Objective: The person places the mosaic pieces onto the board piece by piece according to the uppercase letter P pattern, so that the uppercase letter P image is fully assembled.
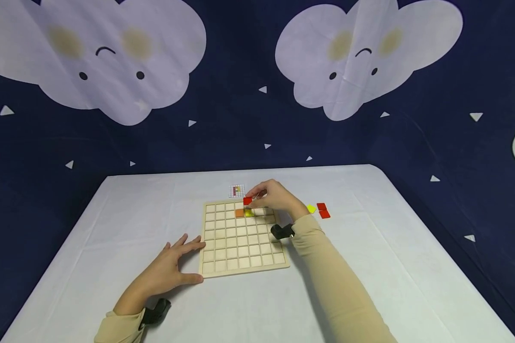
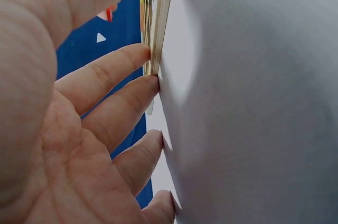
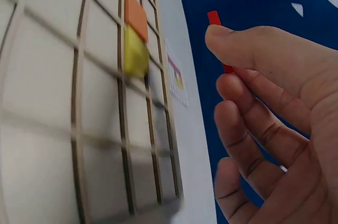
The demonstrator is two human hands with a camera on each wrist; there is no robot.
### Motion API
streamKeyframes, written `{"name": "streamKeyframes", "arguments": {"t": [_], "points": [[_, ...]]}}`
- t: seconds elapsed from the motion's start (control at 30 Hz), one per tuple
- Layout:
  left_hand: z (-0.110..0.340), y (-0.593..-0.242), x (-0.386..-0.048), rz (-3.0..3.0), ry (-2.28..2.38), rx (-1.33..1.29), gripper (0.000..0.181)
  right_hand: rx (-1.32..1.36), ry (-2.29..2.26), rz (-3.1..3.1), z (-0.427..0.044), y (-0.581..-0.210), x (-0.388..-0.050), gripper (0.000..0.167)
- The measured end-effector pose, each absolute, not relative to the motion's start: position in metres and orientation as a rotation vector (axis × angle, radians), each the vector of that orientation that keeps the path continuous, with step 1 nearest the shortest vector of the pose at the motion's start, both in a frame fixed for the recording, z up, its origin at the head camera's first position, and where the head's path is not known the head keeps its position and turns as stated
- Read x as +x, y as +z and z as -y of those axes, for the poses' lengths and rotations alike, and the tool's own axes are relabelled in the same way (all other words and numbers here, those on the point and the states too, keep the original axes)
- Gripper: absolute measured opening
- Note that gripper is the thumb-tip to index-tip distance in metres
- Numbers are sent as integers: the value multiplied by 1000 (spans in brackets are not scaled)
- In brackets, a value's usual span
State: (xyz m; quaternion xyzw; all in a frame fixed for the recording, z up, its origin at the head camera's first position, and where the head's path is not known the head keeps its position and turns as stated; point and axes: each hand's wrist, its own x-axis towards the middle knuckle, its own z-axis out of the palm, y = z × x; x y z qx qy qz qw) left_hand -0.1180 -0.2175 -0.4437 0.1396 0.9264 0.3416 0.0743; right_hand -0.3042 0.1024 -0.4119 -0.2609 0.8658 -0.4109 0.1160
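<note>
A wooden grid board (image 1: 231,274) lies on the white table. An orange tile (image 1: 239,213) and a yellow tile (image 1: 249,213) sit side by side in its upper cells, also visible as orange tile (image 3: 135,16) and yellow tile (image 3: 135,52) in the right wrist view. My right hand (image 1: 274,197) pinches a red tile (image 1: 247,201) above the board's far edge; in that wrist view the red tile (image 3: 213,18) stands on edge between thumb and fingers. My left hand (image 1: 167,269), fingers spread, touches the board's left side with thumb and fingertips.
A small pattern card (image 1: 237,191) lies just beyond the board. Right of the board are a yellow tile (image 1: 311,208) and two red tiles (image 1: 322,206), (image 1: 324,214) on the table (image 1: 369,228). A dark blue cloth with clouds hangs behind the table.
</note>
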Motion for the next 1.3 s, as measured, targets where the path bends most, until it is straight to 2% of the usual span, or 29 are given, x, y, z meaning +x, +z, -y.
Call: {"name": "streamKeyframes", "arguments": {"t": [0.5,1.3], "points": [[218,-443,-118,-2776,1032,441,84,-791,-1146,-2463,-61,-431,-299,25],[217,-443,-117,-2789,1018,450,83,-652,-1142,-2454,-47,-432,-292,23]]}}
